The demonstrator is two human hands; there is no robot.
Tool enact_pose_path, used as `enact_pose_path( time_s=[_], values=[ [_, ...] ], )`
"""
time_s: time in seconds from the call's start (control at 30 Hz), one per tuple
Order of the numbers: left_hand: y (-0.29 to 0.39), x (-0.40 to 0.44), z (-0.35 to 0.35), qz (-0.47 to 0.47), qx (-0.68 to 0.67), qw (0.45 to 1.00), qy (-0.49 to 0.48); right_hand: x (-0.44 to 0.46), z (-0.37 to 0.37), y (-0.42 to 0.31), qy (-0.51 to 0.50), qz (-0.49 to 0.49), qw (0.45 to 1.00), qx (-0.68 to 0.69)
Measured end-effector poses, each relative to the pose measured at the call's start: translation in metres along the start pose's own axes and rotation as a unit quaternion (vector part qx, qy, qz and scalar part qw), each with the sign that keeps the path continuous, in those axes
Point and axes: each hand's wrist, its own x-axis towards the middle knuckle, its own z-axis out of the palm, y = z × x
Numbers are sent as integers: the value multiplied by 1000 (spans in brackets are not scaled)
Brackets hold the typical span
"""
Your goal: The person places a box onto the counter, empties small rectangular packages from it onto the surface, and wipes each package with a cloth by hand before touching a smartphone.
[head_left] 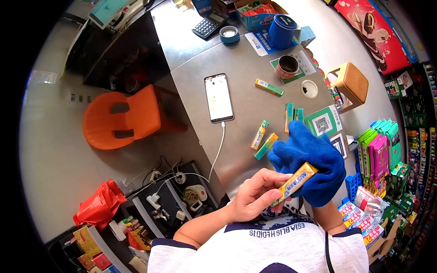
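Observation:
My left hand (256, 194) pinches the lower end of a slim yellow-and-green candy pack (296, 182) between thumb and fingers, printed side up. A blue cloth (314, 154) covers my right hand, whose fingers are hidden inside its folds. The cloth lies against the pack's upper end. Beyond my hands, several similar packs lie loose on the metal counter (191, 91): a yellow-and-green pack (269, 87) farther off, a green pack (289, 117) with another beside it, and two orange-and-green packs, one a slanted pack (266, 146) close to the cloth.
A lit phone (219, 98) lies on the counter, its white cable (219, 152) running over the front edge. Farther back are a brown cup (287, 67), a blue canister (282, 32) and a calculator (209, 25). An orange chair (123, 119) stands left; packaged goods (378, 150) are right.

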Motion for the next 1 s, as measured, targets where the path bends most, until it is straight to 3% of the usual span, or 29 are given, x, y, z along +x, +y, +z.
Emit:
enact_pose_path(
  time_s=[0.2, 0.23, 0.3, 0.37, 0.43, 0.53, 0.63, 0.73, 0.77, 0.83, 0.9, 1.0],
  values=[
    [1, -16, 23, 20, 9, 1000, -21, -27, -16, -18, 42, -41, 996, -69],
    [0, -19, 26, 19, 10, 1000, -20, -31, -13, -21, 58, -37, 997, -26],
    [-1, -25, 32, 28, 58, 998, -6, -36, -14, -35, 32, -47, 995, -79],
    [1, -32, 39, 16, 83, 996, 16, -38, -25, -57, -48, -72, 959, -271],
    [-5, -37, 43, 37, 116, 992, 29, -54, -22, -40, -6, -131, 965, -226],
    [-10, -43, 46, 56, 109, 991, 56, -81, -18, -25, 51, -106, 987, -111],
    [-11, -45, 45, 80, 131, 988, 4, -93, -21, -38, 61, -70, 995, -46],
    [-10, -48, 54, 88, 148, 985, -20, -105, -23, -36, 93, -47, 990, -96],
    [-10, -50, 53, 81, 166, 982, -25, -106, -17, -30, 149, -52, 978, -137],
    [-11, -51, 55, 73, 194, 977, -39, -111, -16, -27, 180, -15, 977, -109],
    [-12, -52, 58, 69, 214, 973, -57, -112, -18, -38, 140, 41, 989, 32],
    [-20, -58, 60, 7, 57, 998, 30, -113, -6, -26, 99, 51, 971, 211]
  ],
)
